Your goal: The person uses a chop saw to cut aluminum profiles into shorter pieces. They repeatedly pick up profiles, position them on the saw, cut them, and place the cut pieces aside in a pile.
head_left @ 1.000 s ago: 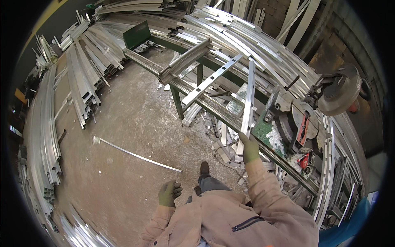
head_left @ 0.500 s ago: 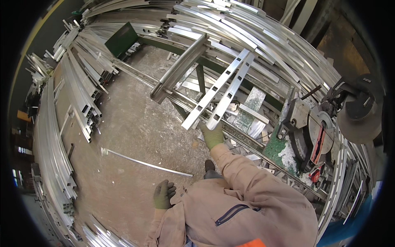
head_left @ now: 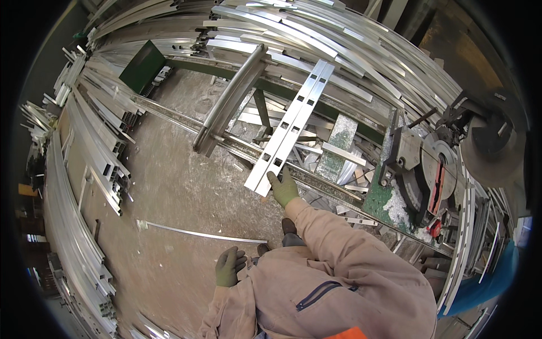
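Two silver aluminium bars with square cut-outs lie side by side, nearly touching along their length, across the rails of a green-framed bench. Their near ends stick out past the front rail. At the near end of the right-hand bar is my right hand, in a green glove, its thumb over the bar and its fingers closed at the bar's edge, partly hidden. My left hand, also gloved, hangs low by my body with nothing in it; its fingers are loosely bent and apart.
A cut-off saw stands at the bench's right end, near metal shavings. A grooved metal crosspiece spans the rails further left. Long profiles are stacked at left and behind the bench. One thin strip lies on the floor.
The gap between the two bars has closed; they now lie together with their near ends closer to me. My right hand has shifted slightly left and toward me, its thumb now over the bar.
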{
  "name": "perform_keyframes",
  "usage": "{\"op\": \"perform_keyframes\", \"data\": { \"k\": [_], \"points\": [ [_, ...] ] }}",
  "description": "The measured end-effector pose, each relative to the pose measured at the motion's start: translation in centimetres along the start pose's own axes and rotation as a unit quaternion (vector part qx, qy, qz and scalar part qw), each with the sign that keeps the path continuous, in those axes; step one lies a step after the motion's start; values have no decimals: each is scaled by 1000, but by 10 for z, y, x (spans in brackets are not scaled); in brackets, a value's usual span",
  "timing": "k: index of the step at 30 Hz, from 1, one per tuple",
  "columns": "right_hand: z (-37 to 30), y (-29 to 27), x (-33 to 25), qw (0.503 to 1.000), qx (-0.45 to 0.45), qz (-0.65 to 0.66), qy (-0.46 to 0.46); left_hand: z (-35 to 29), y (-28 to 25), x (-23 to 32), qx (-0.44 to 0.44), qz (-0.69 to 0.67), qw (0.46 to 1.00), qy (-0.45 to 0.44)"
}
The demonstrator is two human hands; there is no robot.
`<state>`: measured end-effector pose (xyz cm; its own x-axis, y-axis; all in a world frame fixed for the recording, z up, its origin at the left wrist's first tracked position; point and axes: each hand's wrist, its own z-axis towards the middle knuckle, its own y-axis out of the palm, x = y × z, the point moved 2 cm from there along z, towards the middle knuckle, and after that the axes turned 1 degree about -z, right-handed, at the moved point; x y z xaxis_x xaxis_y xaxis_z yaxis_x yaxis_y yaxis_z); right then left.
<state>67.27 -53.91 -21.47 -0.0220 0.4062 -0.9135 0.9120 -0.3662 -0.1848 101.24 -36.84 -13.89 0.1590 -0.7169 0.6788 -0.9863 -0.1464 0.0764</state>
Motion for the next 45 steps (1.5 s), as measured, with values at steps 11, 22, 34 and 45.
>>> {"op": "perform_keyframes", "data": {
  "k": [11, 22, 34, 45],
  "points": [
    [-43, 3, 50, 998, -44, 1, 52, 6, -72, -10, -94, 85, 992, -11],
    [-49, 55, 32, 985, -16, 128, 113, -17, -145, -34, -55, 75, 995, -33],
    [-92, 42, 176, 954, -143, 81, 252, -17, -111, -63, 2, 54, 997, 54],
    [-147, 153, 154, 910, -336, -131, 202, -78, -198, -83, 91, 37, 990, 96]
  ]
}}
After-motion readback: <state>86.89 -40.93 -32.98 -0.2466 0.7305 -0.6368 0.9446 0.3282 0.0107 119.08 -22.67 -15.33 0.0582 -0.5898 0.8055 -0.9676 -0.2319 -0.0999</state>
